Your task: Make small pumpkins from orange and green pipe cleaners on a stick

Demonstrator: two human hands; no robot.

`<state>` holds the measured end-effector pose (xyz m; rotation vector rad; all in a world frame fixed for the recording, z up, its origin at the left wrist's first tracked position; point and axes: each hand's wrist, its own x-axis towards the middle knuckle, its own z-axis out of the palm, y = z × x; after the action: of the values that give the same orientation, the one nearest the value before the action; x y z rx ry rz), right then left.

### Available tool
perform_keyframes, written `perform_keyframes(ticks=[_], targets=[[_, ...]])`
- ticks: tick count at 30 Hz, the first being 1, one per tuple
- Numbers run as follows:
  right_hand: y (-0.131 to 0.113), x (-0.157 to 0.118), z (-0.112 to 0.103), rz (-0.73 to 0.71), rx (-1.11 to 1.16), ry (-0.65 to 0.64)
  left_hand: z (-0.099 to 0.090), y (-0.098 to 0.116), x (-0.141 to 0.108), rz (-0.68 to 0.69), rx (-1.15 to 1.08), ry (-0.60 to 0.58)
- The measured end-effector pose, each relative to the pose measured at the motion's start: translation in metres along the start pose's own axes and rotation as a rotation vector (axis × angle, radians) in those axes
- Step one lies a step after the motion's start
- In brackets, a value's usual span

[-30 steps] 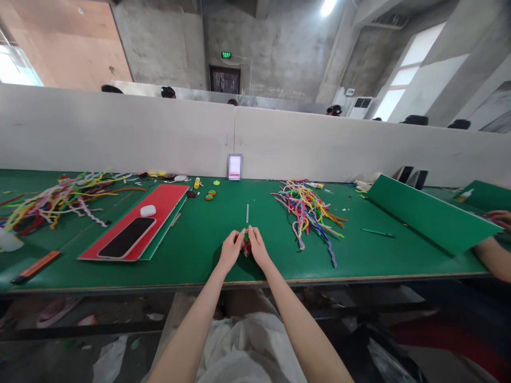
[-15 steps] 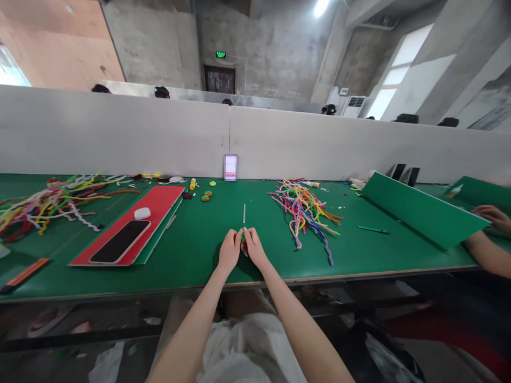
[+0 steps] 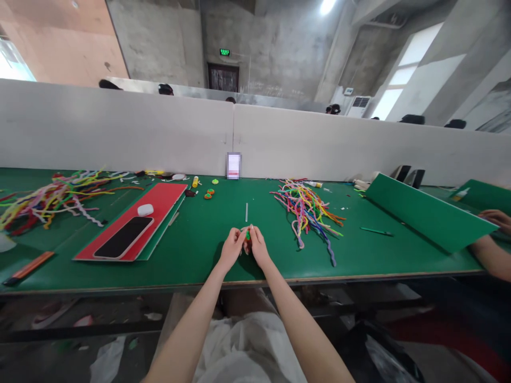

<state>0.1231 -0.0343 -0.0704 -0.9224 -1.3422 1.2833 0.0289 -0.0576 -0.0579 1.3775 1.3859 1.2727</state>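
Close together over the front of the green table, my left hand (image 3: 233, 246) and my right hand (image 3: 258, 247) are both closed on a small orange and green pipe-cleaner piece (image 3: 248, 235). Fingers cover most of it, so its full shape is hidden. A thin pale stick (image 3: 246, 212) lies just beyond my fingertips. Farther back, to the left, sit small orange and green coiled pieces (image 3: 209, 194) of similar colours and a lime-green one (image 3: 215, 181). To the right of my hands spreads a pile of coloured pipe cleaners (image 3: 307, 210).
On the left, a red board (image 3: 163, 205) carries a phone (image 3: 124, 238) and a white case (image 3: 145, 209). More pipe cleaners (image 3: 59, 197) and an orange-handled cutter (image 3: 30, 267) lie beyond. Rightward are a green pen (image 3: 376, 231), a slanted green board (image 3: 427, 213) and another person's hand (image 3: 497, 218).
The view has shifted slightly. My fingers have moved around the piece, and more of its orange part now shows between them. Both hands stay in nearly the same place.
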Motion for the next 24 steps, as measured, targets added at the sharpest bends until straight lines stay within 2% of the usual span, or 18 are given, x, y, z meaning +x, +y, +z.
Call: perform_keyframes(ticks=[12,20,24], targets=[[0.001,-0.003,-0.002,-0.021,-0.118,0.009,-0.003,0.002,-0.003,-0.027,-0.008,-0.051],[-0.003,-0.004,-0.002,-0.094,-0.231,0.071,-0.003,-0.006,-0.001,0.016,0.031,-0.039],[0.000,-0.003,-0.002,-0.089,-0.225,0.039,-0.004,-0.007,-0.002,0.030,0.038,-0.044]])
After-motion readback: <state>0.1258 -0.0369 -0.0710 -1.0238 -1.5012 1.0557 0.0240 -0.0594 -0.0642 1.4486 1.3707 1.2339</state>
